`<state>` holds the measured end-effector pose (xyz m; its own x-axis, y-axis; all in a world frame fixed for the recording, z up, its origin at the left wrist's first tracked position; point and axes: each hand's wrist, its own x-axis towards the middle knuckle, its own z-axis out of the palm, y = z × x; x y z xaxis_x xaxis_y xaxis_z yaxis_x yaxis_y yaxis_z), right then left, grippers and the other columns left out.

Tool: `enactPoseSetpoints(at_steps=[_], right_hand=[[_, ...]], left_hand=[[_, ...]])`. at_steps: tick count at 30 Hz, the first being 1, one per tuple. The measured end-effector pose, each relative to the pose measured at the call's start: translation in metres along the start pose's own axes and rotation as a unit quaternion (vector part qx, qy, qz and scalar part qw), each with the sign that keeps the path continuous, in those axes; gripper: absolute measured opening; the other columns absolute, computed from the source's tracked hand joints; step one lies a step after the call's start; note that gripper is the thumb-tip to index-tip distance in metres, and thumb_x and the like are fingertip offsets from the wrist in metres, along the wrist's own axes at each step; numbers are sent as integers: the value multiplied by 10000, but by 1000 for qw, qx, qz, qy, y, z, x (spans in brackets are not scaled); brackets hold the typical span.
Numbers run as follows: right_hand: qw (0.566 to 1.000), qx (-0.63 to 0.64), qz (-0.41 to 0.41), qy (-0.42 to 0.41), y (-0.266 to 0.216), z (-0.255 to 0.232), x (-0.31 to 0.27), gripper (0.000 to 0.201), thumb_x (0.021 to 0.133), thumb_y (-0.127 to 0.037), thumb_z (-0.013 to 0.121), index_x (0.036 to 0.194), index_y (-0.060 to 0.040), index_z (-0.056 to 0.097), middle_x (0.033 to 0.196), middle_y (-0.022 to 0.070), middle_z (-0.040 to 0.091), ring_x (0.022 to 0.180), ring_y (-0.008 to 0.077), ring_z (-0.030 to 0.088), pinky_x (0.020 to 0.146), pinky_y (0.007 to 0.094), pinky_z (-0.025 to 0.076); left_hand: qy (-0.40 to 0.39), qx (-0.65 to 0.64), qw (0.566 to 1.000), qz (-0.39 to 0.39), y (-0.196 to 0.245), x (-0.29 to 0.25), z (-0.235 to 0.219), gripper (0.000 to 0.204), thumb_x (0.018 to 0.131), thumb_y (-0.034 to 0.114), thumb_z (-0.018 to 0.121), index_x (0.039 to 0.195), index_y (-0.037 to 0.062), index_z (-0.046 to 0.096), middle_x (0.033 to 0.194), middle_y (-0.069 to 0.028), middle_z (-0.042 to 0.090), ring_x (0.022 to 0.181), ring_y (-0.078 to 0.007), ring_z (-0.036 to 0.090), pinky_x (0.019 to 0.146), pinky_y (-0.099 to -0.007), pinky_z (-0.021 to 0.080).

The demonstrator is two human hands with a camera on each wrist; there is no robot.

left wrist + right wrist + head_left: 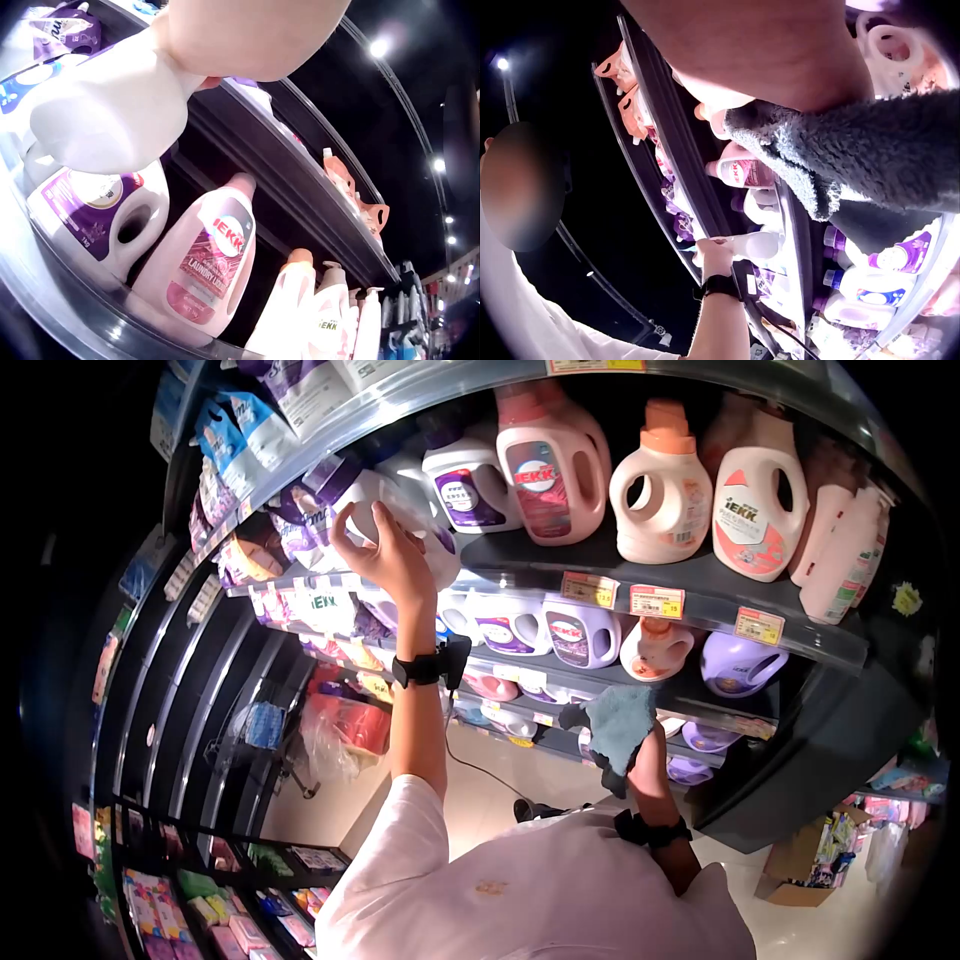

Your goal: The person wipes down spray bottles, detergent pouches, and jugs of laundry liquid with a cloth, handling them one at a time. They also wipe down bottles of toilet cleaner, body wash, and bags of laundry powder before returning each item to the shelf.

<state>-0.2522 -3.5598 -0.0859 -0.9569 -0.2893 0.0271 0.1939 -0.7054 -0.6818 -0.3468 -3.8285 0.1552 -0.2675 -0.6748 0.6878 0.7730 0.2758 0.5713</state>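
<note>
My left hand (pixel 393 560) grips a white laundry detergent bottle (pixel 112 112) with a purple cap (pixel 331 477), up at the shelf on the left. The bottle tilts over and overlaps a purple-labelled white bottle (pixel 97 210) behind it in the left wrist view. Lower on the right, my right hand (pixel 650 762) holds a fluffy grey cloth (pixel 618 725), which hangs in front of the lower shelves. In the right wrist view the cloth (pixel 885 150) covers most of the fingers.
A pink detergent bottle (pixel 553 465), an orange-capped bottle (pixel 662 520) and a cream bottle (pixel 745 550) line the same shelf (pixel 600 568). Price tags (pixel 657 602) run along its edge. Lower shelves hold more bottles. A cardboard box (pixel 800 875) sits on the floor at right.
</note>
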Motion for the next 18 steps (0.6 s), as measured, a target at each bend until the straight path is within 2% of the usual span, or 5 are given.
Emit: enactPoseSetpoints(at_steps=[7,8,12,15,18], right_hand=[[999,-16,-3,39,-12,3,0,404,968,-338,470,1135,2,611,926,88,661,708,172,627,600,292,510],[999,-12,12,38,-17,6,-3,403,969,-334,466,1129,7,609,936,93,660,731,177,627,618,291,511],[1000,-6,6,23,-13,10,2,347,955,-289,480,1060,20,600,926,102,629,752,186,611,654,294,508],[996,-76,-29,-27,-16,21,3,265,953,-206,495,994,37,593,967,98,608,815,176,601,698,282,501],[997,-8,29,-68,4,-7,14,239,950,-176,495,979,38,598,997,102,613,825,178,607,708,291,501]], left_hand=[[-23,19,985,169,-55,-3,35,281,869,-94,510,1139,-16,513,909,-69,510,746,-135,470,693,-237,396],[-53,84,987,128,-52,-6,34,337,806,-174,415,1095,-39,524,999,-85,492,906,-106,488,849,-189,393],[-86,102,986,99,-72,-11,49,300,832,-160,431,1057,-13,562,868,-60,532,894,-113,521,790,-210,425],[-100,296,915,257,-84,-14,58,188,886,-76,467,1006,17,577,841,-150,600,773,-290,525,704,-379,415],[-130,297,912,253,-90,-26,64,137,912,-6,496,999,46,588,848,-180,603,790,-378,496,732,-447,398]])
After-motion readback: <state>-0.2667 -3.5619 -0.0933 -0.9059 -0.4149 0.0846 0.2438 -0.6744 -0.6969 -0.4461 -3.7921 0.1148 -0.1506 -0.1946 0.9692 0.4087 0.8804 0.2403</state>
